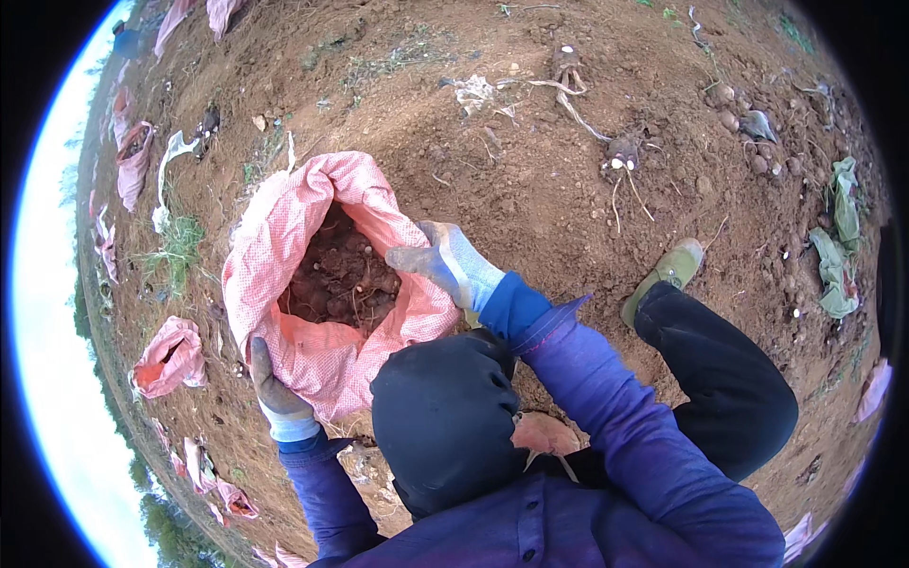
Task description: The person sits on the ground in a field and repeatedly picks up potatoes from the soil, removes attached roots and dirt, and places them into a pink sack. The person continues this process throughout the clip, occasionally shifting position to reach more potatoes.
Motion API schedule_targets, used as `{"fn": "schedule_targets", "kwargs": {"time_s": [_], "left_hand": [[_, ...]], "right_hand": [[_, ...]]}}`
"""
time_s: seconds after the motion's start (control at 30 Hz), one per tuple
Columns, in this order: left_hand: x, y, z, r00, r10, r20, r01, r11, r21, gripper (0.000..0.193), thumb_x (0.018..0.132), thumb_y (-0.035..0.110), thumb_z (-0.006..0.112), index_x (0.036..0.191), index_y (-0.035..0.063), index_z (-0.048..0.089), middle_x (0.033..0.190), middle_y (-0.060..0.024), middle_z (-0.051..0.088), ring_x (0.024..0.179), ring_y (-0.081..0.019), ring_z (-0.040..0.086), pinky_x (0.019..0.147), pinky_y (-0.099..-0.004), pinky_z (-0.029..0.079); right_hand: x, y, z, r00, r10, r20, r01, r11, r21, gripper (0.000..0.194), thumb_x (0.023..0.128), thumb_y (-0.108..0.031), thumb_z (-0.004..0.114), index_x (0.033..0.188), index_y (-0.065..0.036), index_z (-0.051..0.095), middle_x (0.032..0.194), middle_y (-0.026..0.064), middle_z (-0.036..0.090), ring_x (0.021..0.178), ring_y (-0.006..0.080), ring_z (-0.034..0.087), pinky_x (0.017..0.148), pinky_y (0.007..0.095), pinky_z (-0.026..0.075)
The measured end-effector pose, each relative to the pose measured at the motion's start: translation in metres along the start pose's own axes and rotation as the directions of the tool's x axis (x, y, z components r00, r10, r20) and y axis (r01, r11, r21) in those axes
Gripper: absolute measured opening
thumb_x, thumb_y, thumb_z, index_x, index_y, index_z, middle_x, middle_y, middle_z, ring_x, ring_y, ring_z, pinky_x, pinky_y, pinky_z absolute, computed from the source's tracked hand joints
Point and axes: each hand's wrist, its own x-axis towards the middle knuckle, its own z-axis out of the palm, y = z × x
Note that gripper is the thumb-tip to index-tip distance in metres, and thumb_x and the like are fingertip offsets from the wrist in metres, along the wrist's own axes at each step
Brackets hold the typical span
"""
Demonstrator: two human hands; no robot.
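A pink woven sack (273,241) stands in front of me with its rim rolled outward. Inside it lie soil-covered roots or tubers (344,284). My right hand (451,263), in a grey and light-blue work glove, grips the rolled rim on the right side, thumb towards the mouth. At the lower left of the sack, my left hand (279,390), gloved alike, rests against the outer side; its fingers are partly hidden, so its hold cannot be made out. My bent knee touches or nearly touches the sack's near side.
Brown soil surrounds me. Uprooted root clumps (623,153) with pale stalks lie beyond my right foot (678,266). More roundish tubers (760,153) and green bags (838,273) are far right. Other pink sacks (170,358) stand at left. A person (126,41) is far off at upper left.
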Motion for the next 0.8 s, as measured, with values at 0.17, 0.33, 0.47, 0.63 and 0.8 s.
{"fn": "schedule_targets", "kwargs": {"time_s": [0.17, 0.33, 0.47, 0.63, 0.8], "left_hand": [[-0.003, -0.054, 0.039, 0.978, -0.155, 0.139, 0.149, 0.988, 0.05, 0.061, 0.104, 0.026, 0.065, 0.156, 0.0, 0.049, 0.153, -0.015, 0.057, 0.138, -0.0291, 0.057, 0.118, -0.0448, 0.045], [0.015, -0.037, 0.115, 0.958, -0.253, 0.133, 0.248, 0.967, 0.052, 0.068, 0.094, 0.02, 0.066, 0.156, 0.0011, 0.046, 0.154, -0.018, 0.055, 0.139, -0.0349, 0.056, 0.121, -0.0495, 0.043], [0.015, 0.013, 0.205, 0.9, -0.116, 0.419, 0.155, 0.986, -0.06, 0.076, 0.089, 0.023, 0.063, 0.159, 0.0019, 0.042, 0.158, -0.0212, 0.05, 0.143, -0.0411, 0.053, 0.124, -0.0544, 0.038], [0.019, 0.032, 0.291, 0.849, -0.072, 0.524, 0.258, 0.921, -0.291, 0.071, 0.088, 0.033, 0.067, 0.148, -0.0016, 0.051, 0.132, -0.0229, 0.067, 0.114, -0.0369, 0.069, 0.099, -0.0538, 0.057], [0.027, 0.011, 0.323, 0.798, -0.022, 0.603, 0.17, 0.967, -0.19, 0.044, 0.105, 0.02, 0.062, 0.142, -0.0034, 0.059, 0.134, -0.0174, 0.068, 0.121, -0.0275, 0.067, 0.107, -0.0433, 0.053]], "right_hand": [[-0.013, 0.037, -0.028, 0.988, 0.071, -0.139, -0.043, 0.98, 0.192, 0.05, 0.088, -0.006, 0.076, 0.13, 0.018, 0.06, 0.107, 0.0128, 0.071, 0.095, 0.0143, 0.065, 0.085, 0.0313, 0.055], [-0.016, 0.003, -0.057, 0.984, 0.06, -0.17, 0.008, 0.926, 0.377, 0.051, 0.088, -0.007, 0.074, 0.132, 0.012, 0.061, 0.108, 0.0086, 0.07, 0.094, 0.0142, 0.065, 0.084, 0.0296, 0.054], [-0.033, -0.062, -0.085, 0.987, -0.035, -0.158, 0.098, 0.906, 0.412, 0.044, 0.089, -0.006, 0.071, 0.129, 0.01, 0.063, 0.109, 0.0081, 0.071, 0.094, 0.0139, 0.065, 0.086, 0.0292, 0.054], [-0.06, -0.154, -0.158, 0.897, -0.363, -0.251, 0.402, 0.907, 0.125, 0.041, 0.089, -0.003, 0.069, 0.128, 0.008, 0.064, 0.112, 0.0131, 0.073, 0.097, 0.0191, 0.07, 0.089, 0.0336, 0.058], [-0.086, -0.166, -0.236, 0.776, -0.167, -0.609, 0.314, 0.939, 0.142, 0.04, 0.087, 0.005, 0.07, 0.126, 0.01, 0.063, 0.112, 0.0187, 0.074, 0.098, 0.0302, 0.075, 0.088, 0.0424, 0.064]]}}
